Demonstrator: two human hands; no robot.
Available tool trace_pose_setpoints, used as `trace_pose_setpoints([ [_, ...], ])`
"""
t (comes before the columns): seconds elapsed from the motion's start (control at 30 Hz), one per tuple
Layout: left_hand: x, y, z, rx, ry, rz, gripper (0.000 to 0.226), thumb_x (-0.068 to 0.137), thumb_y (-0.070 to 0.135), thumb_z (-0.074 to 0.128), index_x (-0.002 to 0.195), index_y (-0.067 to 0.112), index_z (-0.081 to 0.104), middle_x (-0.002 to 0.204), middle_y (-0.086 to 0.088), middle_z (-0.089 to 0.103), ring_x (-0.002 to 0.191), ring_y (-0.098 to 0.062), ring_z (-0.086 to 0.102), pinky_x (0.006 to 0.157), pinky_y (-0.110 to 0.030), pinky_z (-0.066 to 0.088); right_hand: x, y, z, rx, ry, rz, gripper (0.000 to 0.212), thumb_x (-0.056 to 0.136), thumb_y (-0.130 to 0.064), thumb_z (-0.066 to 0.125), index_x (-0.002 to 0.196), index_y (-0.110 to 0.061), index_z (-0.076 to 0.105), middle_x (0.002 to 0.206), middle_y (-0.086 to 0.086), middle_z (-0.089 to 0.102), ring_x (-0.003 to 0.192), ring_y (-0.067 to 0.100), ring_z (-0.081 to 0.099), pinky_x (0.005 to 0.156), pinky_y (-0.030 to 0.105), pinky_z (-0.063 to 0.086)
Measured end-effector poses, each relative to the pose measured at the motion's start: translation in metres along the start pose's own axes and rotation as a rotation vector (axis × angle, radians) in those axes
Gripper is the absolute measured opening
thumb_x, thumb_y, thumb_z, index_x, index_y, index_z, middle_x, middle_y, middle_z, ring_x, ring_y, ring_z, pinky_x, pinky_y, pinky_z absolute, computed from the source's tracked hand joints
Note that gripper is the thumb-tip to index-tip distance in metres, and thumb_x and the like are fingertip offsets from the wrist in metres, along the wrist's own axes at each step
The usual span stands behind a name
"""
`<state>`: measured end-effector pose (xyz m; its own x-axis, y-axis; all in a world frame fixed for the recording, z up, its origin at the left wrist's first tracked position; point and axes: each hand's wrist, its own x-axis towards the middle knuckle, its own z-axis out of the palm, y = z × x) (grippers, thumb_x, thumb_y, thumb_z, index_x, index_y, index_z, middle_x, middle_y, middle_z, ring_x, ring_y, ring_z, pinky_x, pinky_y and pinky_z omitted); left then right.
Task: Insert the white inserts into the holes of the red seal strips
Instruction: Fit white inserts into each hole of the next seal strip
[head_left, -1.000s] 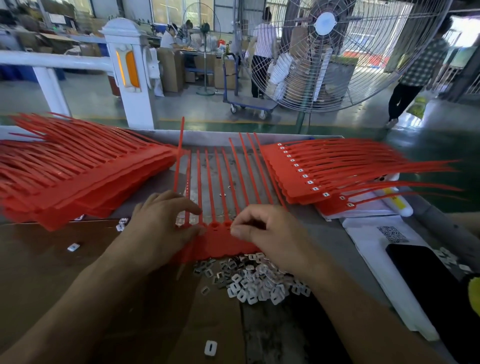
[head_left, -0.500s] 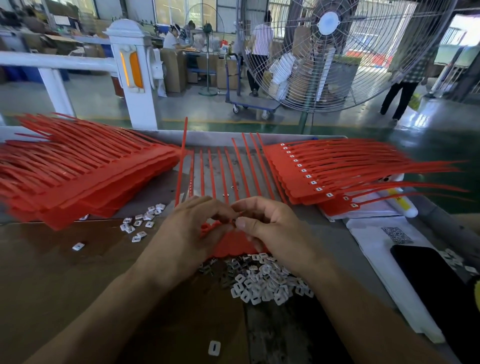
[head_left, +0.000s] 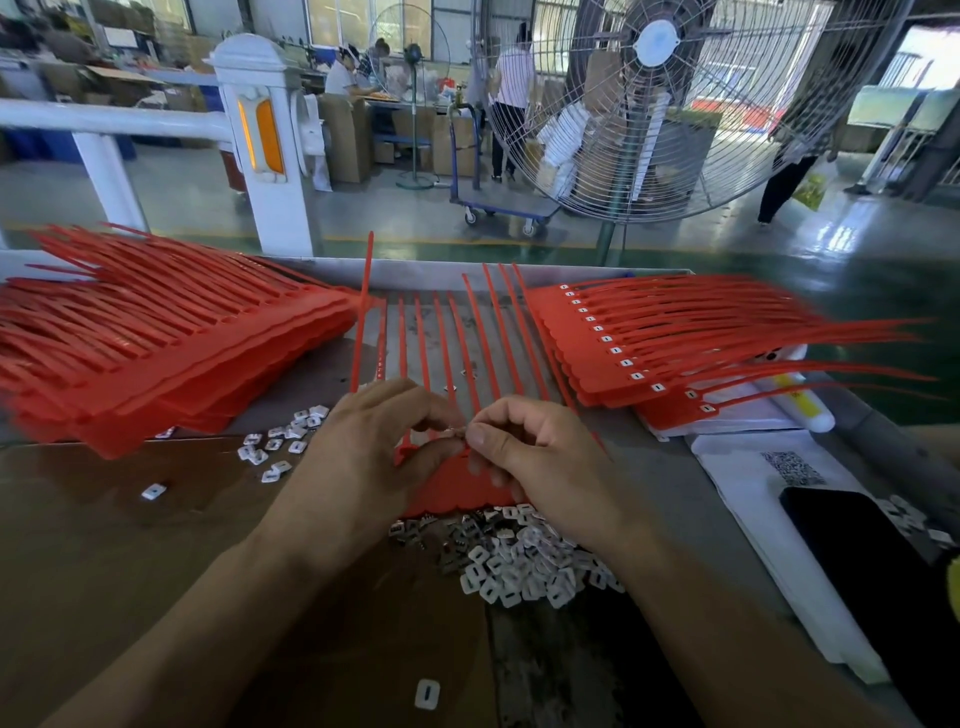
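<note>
A red seal strip sheet (head_left: 457, 488) lies flat at the table's middle, its tails (head_left: 441, 338) pointing away from me. My left hand (head_left: 363, 467) rests on its left part, thumb and fingers pinched near the heads. My right hand (head_left: 540, 462) meets it fingertip to fingertip, pinching a small white insert (head_left: 457, 430) just above the sheet. A pile of white inserts (head_left: 519, 566) lies just in front of the sheet, under my right wrist. A smaller scatter of inserts (head_left: 283, 441) lies to the left.
A thick stack of red strip sheets (head_left: 171, 353) fills the left. A fanned stack with white inserts fitted (head_left: 649, 343) sits right, over white paper (head_left: 763, 499). A black phone (head_left: 872, 571) lies at the right edge. A single insert (head_left: 427, 693) lies near me. A big fan (head_left: 654, 104) stands behind the table.
My left hand slid right off the sheet's left edge and met my right hand; both now pinch together over the strip heads. The scatter of inserts on the left came into sight.
</note>
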<state>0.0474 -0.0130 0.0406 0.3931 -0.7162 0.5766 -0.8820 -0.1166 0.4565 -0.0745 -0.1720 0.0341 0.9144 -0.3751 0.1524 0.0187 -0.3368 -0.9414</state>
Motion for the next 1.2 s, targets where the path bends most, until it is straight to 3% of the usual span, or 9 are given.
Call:
trace_pose_setpoints([
  [0.1,0.001,0.001,-0.004,0.020,-0.013,0.033,0.013,0.087,0.032,0.072,0.099,0.027,0.072,0.096,0.018,0.062,0.094,-0.004,0.059,0.085,-0.033,0.050,0.000,0.000,0.000,-0.017,-0.023,0.016,0.016,0.102,-0.036,0.062,0.090,-0.039,0.071,0.080,-0.008,0.074,0.069,-0.002,0.062,0.062,0.012,0.047],
  [0.2,0.005,-0.007,-0.013,0.059,-0.023,0.006,0.011,0.087,0.035,0.071,0.096,0.030,0.072,0.095,0.020,0.063,0.093,-0.003,0.060,0.084,-0.039,0.052,-0.001,0.001,-0.001,-0.041,-0.009,0.018,0.015,0.100,-0.046,0.061,0.098,-0.037,0.072,0.086,-0.009,0.076,0.074,-0.003,0.065,0.066,0.013,0.049],
  [0.33,0.009,-0.039,-0.036,0.121,-0.099,-0.261,0.014,0.084,0.025,0.079,0.086,0.038,0.072,0.089,0.018,0.062,0.083,-0.001,0.060,0.077,-0.033,0.052,-0.002,0.006,-0.004,-0.166,0.037,0.007,0.014,0.098,-0.048,0.064,0.097,-0.036,0.072,0.087,-0.015,0.074,0.083,-0.003,0.068,0.076,0.019,0.049],
  [0.43,0.009,-0.053,-0.045,0.171,-0.196,-0.364,0.020,0.080,0.021,0.084,0.080,0.038,0.074,0.084,0.016,0.063,0.079,-0.003,0.058,0.073,-0.033,0.044,0.000,0.011,-0.005,-0.214,0.048,0.025,0.011,0.098,-0.043,0.066,0.093,-0.035,0.072,0.086,-0.015,0.073,0.081,-0.003,0.067,0.076,0.021,0.047],
  [0.6,0.010,-0.055,-0.047,0.192,-0.251,-0.402,0.020,0.075,0.025,0.087,0.072,0.041,0.074,0.077,0.019,0.066,0.076,0.000,0.060,0.071,-0.030,0.045,0.003,0.015,-0.006,-0.252,0.041,0.051,0.008,0.097,-0.041,0.067,0.096,-0.035,0.072,0.088,-0.020,0.073,0.084,-0.005,0.068,0.073,0.014,0.045],
  [1.2,0.015,-0.056,-0.047,0.276,-0.370,-0.496,0.017,0.078,0.025,0.084,0.076,0.040,0.077,0.080,0.022,0.072,0.078,0.000,0.063,0.079,-0.033,0.053,0.006,0.015,-0.008,-0.325,0.044,0.044,0.008,0.097,-0.043,0.067,0.097,-0.036,0.072,0.091,-0.025,0.072,0.087,-0.006,0.067,0.074,0.017,0.044],
])
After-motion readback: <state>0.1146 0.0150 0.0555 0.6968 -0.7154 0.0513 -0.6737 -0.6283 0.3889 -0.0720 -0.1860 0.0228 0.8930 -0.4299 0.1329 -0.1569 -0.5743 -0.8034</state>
